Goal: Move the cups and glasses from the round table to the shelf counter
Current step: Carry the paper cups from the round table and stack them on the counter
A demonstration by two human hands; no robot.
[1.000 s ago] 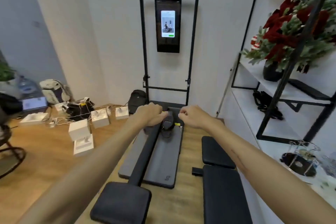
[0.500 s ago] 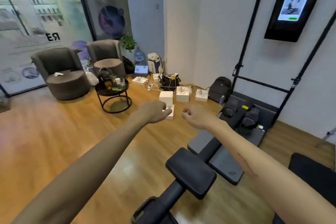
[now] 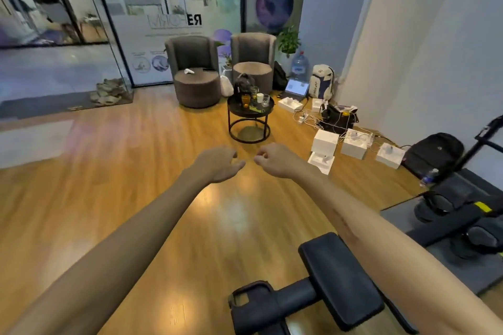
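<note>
A small round black table (image 3: 239,113) stands across the room in front of two armchairs. On it are several cups and glasses: an amber glass (image 3: 245,100), a white cup (image 3: 260,97), a clear glass (image 3: 266,99) and a tall glass (image 3: 254,91). Both my arms are stretched forward over the wooden floor, well short of the table. My left hand (image 3: 217,162) and my right hand (image 3: 275,159) hang with loosely curled fingers and hold nothing. The shelf counter is out of view.
Two grey armchairs (image 3: 196,71) stand behind the table. White boxes (image 3: 325,141), cables and bags lie on the floor to the right. A black bench pad (image 3: 343,277) and a grey exercise platform (image 3: 446,228) sit near me at the lower right.
The view has swung left, from the exercise rack and the shelf to the lounge corner. The round table is now nearer the middle. Both hands stay out in front, holding nothing.
</note>
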